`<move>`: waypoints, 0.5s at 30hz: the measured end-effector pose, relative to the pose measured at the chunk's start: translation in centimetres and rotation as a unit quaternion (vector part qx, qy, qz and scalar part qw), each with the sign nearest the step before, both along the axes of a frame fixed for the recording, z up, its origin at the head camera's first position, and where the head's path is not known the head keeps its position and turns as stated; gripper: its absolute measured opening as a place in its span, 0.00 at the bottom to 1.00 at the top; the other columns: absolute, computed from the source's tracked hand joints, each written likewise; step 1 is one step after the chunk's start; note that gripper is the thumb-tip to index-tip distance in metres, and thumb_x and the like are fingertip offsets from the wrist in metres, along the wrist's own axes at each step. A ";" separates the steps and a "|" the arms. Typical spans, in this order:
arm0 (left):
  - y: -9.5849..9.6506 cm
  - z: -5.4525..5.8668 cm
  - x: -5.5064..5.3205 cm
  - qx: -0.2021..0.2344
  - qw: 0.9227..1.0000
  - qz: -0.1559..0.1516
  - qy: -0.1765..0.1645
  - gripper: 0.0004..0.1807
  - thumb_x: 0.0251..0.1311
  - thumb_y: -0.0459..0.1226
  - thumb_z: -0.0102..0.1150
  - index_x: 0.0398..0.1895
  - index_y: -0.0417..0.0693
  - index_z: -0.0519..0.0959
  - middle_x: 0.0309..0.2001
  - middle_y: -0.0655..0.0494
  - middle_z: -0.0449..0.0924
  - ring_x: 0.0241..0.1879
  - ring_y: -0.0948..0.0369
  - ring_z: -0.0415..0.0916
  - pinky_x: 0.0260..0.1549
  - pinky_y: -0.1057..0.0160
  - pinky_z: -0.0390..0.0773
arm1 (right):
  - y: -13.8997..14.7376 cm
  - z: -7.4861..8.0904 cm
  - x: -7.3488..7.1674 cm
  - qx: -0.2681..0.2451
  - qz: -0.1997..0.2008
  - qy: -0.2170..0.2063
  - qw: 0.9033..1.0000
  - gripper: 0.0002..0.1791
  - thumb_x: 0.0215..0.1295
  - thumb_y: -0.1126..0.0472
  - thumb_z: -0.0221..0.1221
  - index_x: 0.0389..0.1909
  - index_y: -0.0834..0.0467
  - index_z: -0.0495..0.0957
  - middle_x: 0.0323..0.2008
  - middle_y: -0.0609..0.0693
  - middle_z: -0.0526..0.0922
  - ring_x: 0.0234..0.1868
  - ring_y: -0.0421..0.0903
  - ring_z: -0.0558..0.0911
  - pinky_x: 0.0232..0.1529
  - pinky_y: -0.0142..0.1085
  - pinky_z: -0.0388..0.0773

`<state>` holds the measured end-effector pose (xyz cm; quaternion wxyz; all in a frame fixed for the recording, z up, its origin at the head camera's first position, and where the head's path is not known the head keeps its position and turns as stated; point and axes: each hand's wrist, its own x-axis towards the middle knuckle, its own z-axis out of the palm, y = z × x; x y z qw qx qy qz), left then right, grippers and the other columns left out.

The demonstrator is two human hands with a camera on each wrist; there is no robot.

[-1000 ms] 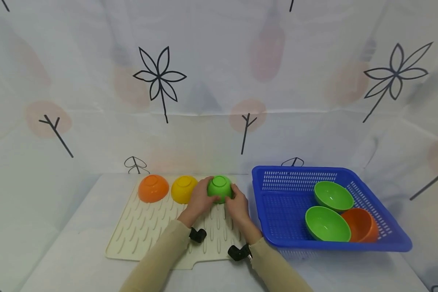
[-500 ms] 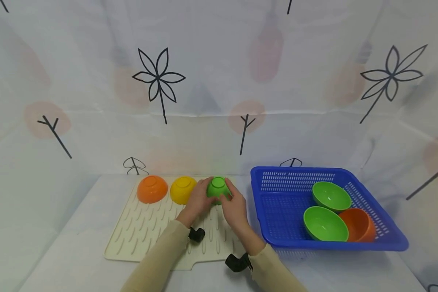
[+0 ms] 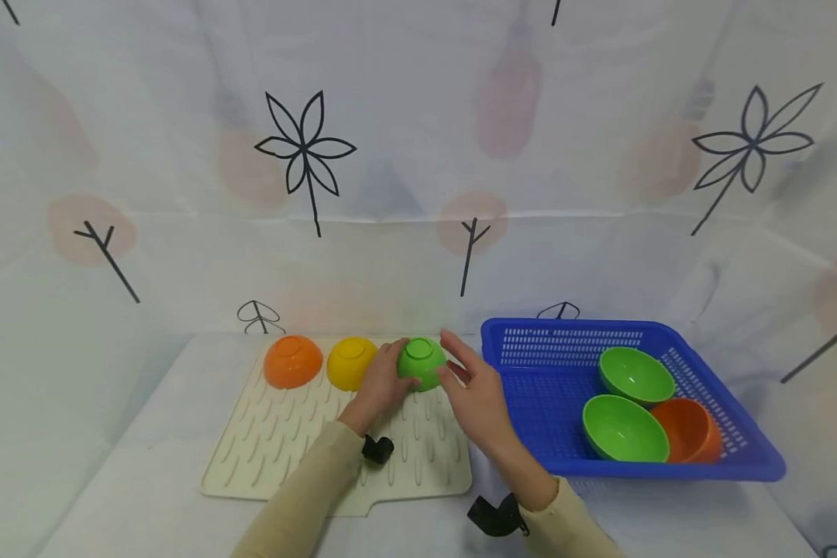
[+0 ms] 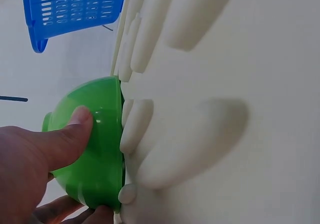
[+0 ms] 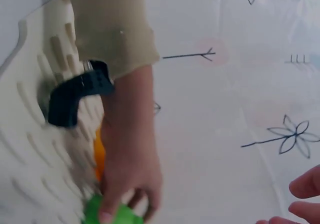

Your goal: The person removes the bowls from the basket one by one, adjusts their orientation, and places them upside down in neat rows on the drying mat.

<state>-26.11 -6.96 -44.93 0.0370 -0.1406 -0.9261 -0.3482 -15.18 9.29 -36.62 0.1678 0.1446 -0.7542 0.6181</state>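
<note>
A small green bowl [image 3: 420, 363] stands upside down at the back right of the cream ridged drying mat [image 3: 307, 442]. My left hand [image 3: 382, 384] holds it from the left; in the left wrist view the thumb lies on its side and the other fingers reach round below. Just right of the bowl is my right hand [image 3: 477, 395], fingers spread and nothing in them; its fingertips [image 5: 306, 184] show at the corner of the right wrist view. To the left, a yellow bowl [image 3: 349, 363] and an orange bowl [image 3: 292, 362] also sit upside down on the mat.
A blue plastic basket [image 3: 530, 465] stands on the right of the table. In it lie two green bowls [image 3: 624, 428] and an orange bowl [image 3: 690, 434], tilted against each other. A white patterned cloth [image 3: 390, 178] hangs behind the table.
My right hand has let go of the green bowl and moved to the right, toward the basket. The left hand still holds the bowl in the same spot.
</note>
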 end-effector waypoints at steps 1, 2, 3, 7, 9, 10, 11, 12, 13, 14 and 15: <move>0.0 0.0 0.0 0.000 1.000 0.000 -0.002 0.43 0.51 0.39 0.77 0.71 0.45 0.67 0.60 0.41 0.72 0.57 0.47 0.73 0.61 0.47 0.71 | 0.6 0.5 0.2 0.020 0.001 0.006 1.000 0.28 0.67 0.75 0.57 0.69 0.63 0.69 0.67 0.58 0.72 0.68 0.52 0.70 0.63 0.41 0.72; 0.0 0.0 0.0 0.001 1.000 0.000 -0.005 0.43 0.51 0.39 0.77 0.71 0.45 0.66 0.60 0.41 0.72 0.57 0.47 0.73 0.61 0.47 0.71 | 1.2 1.2 0.3 0.040 0.002 0.012 0.999 0.29 0.67 0.75 0.57 0.69 0.62 0.69 0.67 0.57 0.72 0.68 0.51 0.71 0.63 0.41 0.72; 0.0 0.1 0.0 0.000 1.000 0.000 -0.008 0.43 0.51 0.39 0.77 0.71 0.45 0.66 0.60 0.41 0.72 0.57 0.47 0.73 0.61 0.47 0.71 | 1.9 1.8 0.4 0.058 0.003 0.018 0.998 0.29 0.67 0.75 0.57 0.69 0.62 0.69 0.66 0.57 0.73 0.67 0.51 0.72 0.62 0.41 0.73; 0.1 0.1 0.0 -0.004 1.000 0.001 -0.009 0.44 0.51 0.39 0.77 0.71 0.46 0.66 0.60 0.41 0.72 0.58 0.47 0.72 0.61 0.48 0.72 | 5.1 4.2 0.4 0.144 -0.007 0.042 0.989 0.27 0.68 0.73 0.58 0.68 0.61 0.71 0.64 0.57 0.76 0.64 0.52 0.75 0.60 0.43 0.75; 0.1 0.1 0.0 -0.005 1.000 0.001 -0.011 0.44 0.51 0.39 0.77 0.71 0.46 0.66 0.60 0.41 0.71 0.58 0.47 0.72 0.61 0.48 0.71 | 7.1 5.1 0.0 0.186 -0.014 0.056 0.981 0.25 0.69 0.71 0.58 0.66 0.62 0.72 0.62 0.57 0.77 0.61 0.53 0.77 0.58 0.42 0.76; 0.1 0.1 0.0 -0.005 1.000 0.001 -0.011 0.44 0.51 0.38 0.77 0.71 0.46 0.66 0.61 0.41 0.71 0.58 0.47 0.72 0.61 0.48 0.71 | 8.1 5.4 -0.2 0.207 -0.020 0.063 0.976 0.24 0.69 0.71 0.59 0.66 0.62 0.73 0.61 0.57 0.78 0.60 0.53 0.78 0.57 0.40 0.77; 0.1 0.1 0.0 -0.004 1.000 0.000 -0.011 0.44 0.51 0.38 0.77 0.71 0.46 0.66 0.61 0.41 0.71 0.58 0.47 0.72 0.61 0.47 0.71 | 9.2 5.6 -0.6 0.224 -0.026 0.073 0.971 0.23 0.68 0.71 0.59 0.64 0.62 0.74 0.59 0.58 0.79 0.58 0.54 0.79 0.55 0.36 0.78; 0.1 0.1 0.0 -0.003 1.000 -0.001 -0.011 0.44 0.51 0.38 0.77 0.71 0.46 0.66 0.61 0.41 0.71 0.58 0.46 0.72 0.61 0.47 0.71 | 10.3 5.8 -0.9 0.241 -0.032 0.081 0.967 0.22 0.68 0.70 0.60 0.63 0.62 0.75 0.58 0.58 0.80 0.57 0.55 0.80 0.53 0.31 0.78; 0.1 0.1 0.0 -0.004 1.000 -0.001 -0.010 0.44 0.51 0.38 0.77 0.71 0.46 0.65 0.61 0.40 0.71 0.58 0.46 0.72 0.61 0.47 0.71 | 11.4 6.0 -1.2 0.251 -0.034 0.087 0.964 0.21 0.68 0.70 0.60 0.62 0.63 0.76 0.57 0.59 0.81 0.55 0.56 0.81 0.51 0.27 0.78; 0.1 0.0 0.0 -0.006 1.000 -0.001 -0.008 0.43 0.51 0.38 0.77 0.71 0.45 0.66 0.60 0.40 0.71 0.58 0.46 0.72 0.61 0.47 0.72 | 12.4 6.2 -1.4 0.262 -0.035 0.084 0.961 0.20 0.69 0.69 0.60 0.61 0.62 0.77 0.56 0.59 0.82 0.54 0.56 0.82 0.49 0.23 0.76; 0.1 0.0 0.0 -0.006 1.000 -0.001 -0.007 0.43 0.51 0.38 0.77 0.71 0.46 0.66 0.60 0.41 0.71 0.58 0.46 0.72 0.61 0.47 0.72 | 13.5 6.5 -1.7 0.272 -0.034 0.079 0.959 0.19 0.69 0.68 0.60 0.61 0.62 0.77 0.55 0.59 0.82 0.53 0.56 0.82 0.48 0.20 0.75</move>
